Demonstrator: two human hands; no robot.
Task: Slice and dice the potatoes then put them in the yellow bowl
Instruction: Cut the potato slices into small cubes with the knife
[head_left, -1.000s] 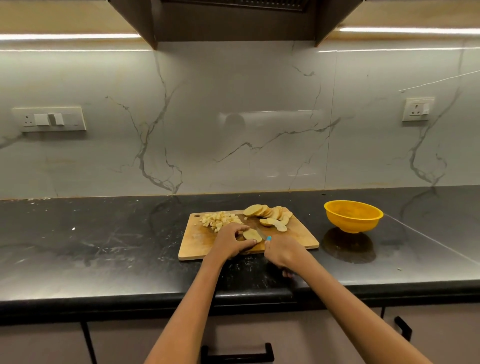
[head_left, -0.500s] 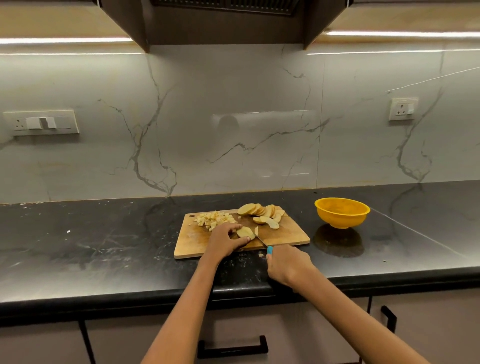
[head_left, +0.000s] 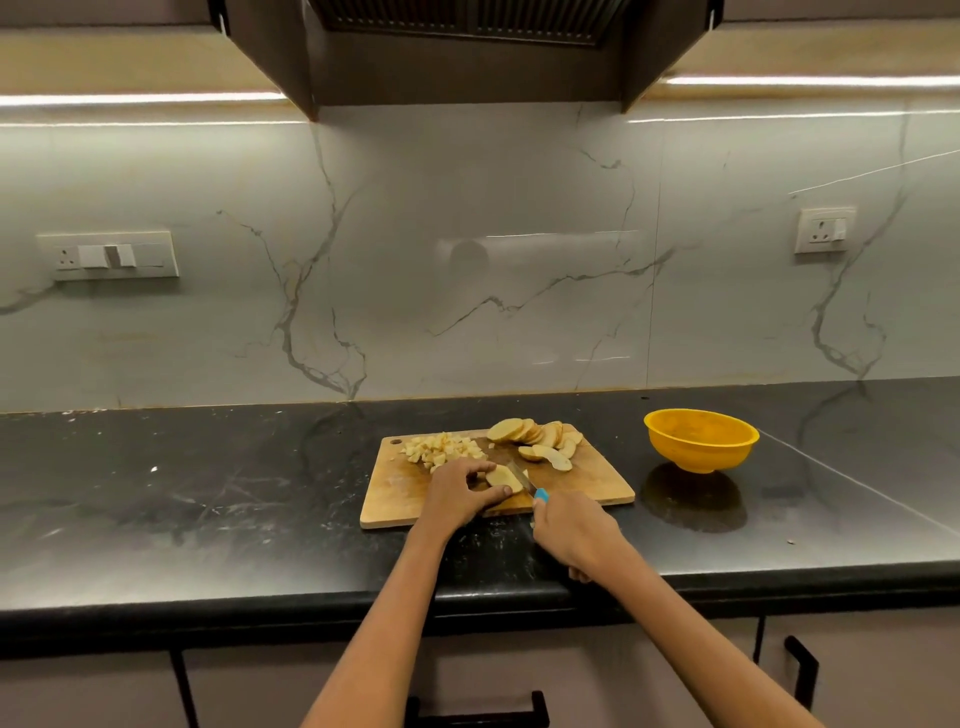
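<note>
Bench (head_left: 208, 519) of black stone carries everything, and the wooden board (head_left: 597, 483) lies near its front edge, about the middle. Well to the right of the board stands the yellow bowl (head_left: 698, 441), apart from it and, as far as its inside shows, holding nothing yet.

On the board's far right corner lies a fanned row of slices (head_left: 535, 439), not yet diced. At the far left corner sits a heap of dice (head_left: 441, 449). Near the board's front edge lies one slice (head_left: 504, 478), flat.

The left hand (head_left: 465, 493) holds that slice down, thumb on its near edge and fingers curled over its far side, so its grip pinches the slice. The right hand (head_left: 574, 530) has its grip wrapped round the blue handle of the knife (head_left: 525, 480); the blade runs forward along the slice's right side, with a small cut piece just to its right.

The step in hand looks to be dicing, one slice at a time, well before any transfer to the bowl. The next move likely calls for a further cut through this slice, the left fingertips kept back from the blade, then cross-cuts. Most slices remain, so the task seems under half done.
</note>
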